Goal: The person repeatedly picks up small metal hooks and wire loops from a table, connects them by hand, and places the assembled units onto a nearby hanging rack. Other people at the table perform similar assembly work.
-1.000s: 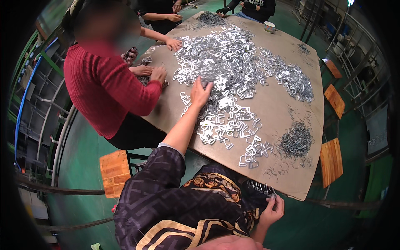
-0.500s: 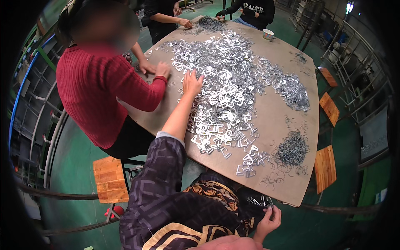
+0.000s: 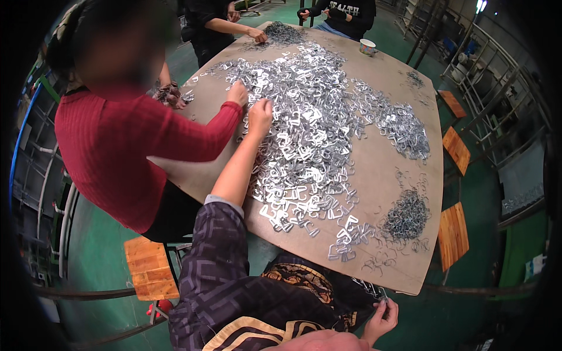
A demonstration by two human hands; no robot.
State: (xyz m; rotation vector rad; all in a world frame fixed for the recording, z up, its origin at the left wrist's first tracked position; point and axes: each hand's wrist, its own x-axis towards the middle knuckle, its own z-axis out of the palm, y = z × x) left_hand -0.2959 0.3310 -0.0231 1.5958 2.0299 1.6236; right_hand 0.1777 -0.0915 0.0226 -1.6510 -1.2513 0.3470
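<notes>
A broad pile of shiny, bent metal hooks (image 3: 304,140) covers the middle of the table. My left hand (image 3: 260,119) is over the left edge of this pile, fingers drawn together; whatever may be in them is too small to make out. Low at the right, beside the table's front edge, my right hand (image 3: 381,323) pinches a metal hook (image 3: 384,294) between thumb and fingers. More hooks (image 3: 364,286) lie on the dark cloth over my lap. A heap of thin, dark wire pieces (image 3: 407,215) sits on the table's right side.
A person in a red sweater (image 3: 120,149) works close on my left, one hand near mine. Other people sit at the far end by a dark heap (image 3: 284,33). A paper cup (image 3: 367,47) stands near the far edge. Wooden stools (image 3: 150,268) surround the brown table (image 3: 374,169).
My left hand has closed its fingers and shifted slightly at the pile's left edge. The neighbour's near hand has moved onto the pile. My right hand stays low, with the hook.
</notes>
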